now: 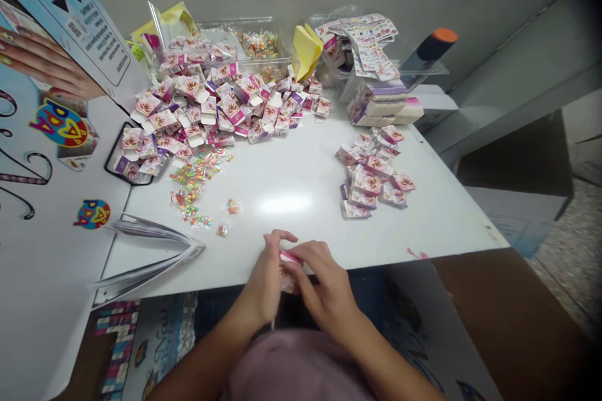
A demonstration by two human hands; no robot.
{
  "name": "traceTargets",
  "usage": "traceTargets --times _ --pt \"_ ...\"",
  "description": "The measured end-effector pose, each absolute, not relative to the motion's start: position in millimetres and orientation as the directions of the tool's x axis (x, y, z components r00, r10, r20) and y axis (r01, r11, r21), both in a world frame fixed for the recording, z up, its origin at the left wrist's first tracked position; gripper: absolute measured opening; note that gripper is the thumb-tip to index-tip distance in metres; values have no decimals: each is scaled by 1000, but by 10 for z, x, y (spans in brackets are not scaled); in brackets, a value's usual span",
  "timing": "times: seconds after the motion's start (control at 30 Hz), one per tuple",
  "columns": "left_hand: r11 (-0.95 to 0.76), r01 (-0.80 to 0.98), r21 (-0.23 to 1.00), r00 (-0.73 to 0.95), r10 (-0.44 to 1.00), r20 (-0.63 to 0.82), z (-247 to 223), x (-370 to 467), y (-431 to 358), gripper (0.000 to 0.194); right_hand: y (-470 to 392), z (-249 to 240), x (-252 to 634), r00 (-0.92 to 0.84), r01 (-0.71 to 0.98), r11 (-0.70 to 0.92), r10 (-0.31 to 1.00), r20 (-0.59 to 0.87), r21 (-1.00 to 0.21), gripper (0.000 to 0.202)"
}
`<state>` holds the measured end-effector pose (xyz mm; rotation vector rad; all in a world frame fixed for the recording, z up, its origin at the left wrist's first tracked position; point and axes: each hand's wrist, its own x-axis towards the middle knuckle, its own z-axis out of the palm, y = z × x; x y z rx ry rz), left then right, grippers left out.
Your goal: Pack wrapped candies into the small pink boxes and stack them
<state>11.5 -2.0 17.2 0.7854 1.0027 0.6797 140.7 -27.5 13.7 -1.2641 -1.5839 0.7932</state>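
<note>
Between my two hands, at the table's front edge, is a small pink-and-white printed box point(288, 282). My left hand point(266, 279) grips its left side, with the index finger bent over above it. My right hand point(324, 288) has its fingers on the box's top end and right side. The fingers partly cover the box, so I cannot tell whether its flap is fully closed. Two small clear packets of colourful pieces point(222, 231) lie just beyond my left hand. Farther back is a loose pile of similar packets point(190, 188).
A large heap of small boxes point(230, 103) fills the back left, some with flaps up. More boxes point(364, 178) are piled at the right. Behind stand clear bins point(277, 66), flat stacked cartons point(380, 103) and a dark orange-capped bottle point(430, 53). A folded booklet point(155, 250) lies front left.
</note>
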Motion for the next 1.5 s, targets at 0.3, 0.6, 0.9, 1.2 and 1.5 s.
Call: traceTargets --times 0.3,0.6,0.9,1.2,1.5 --pt "500 -59 864 384 810 -443 58 140 2 76 -152 41 1434 -61 -264 -218 976 -210 -939 19" --pt "658 -128 742 429 711 -557 -36 84 103 81 -330 -136 1355 7 132 257 965 261 -957 14" --pt "708 -155 689 431 676 -597 -23 113 58 78 -331 11 1389 -199 315 333 939 281 -889 18" --pt "370 123 921 262 883 -390 44 31 100 51 195 -64 2141 580 14 -43 814 -27 -999 34" --pt "341 95 935 185 917 -353 5 -28 14 41 59 -205 2204 749 140 -95 661 43 -986 28"
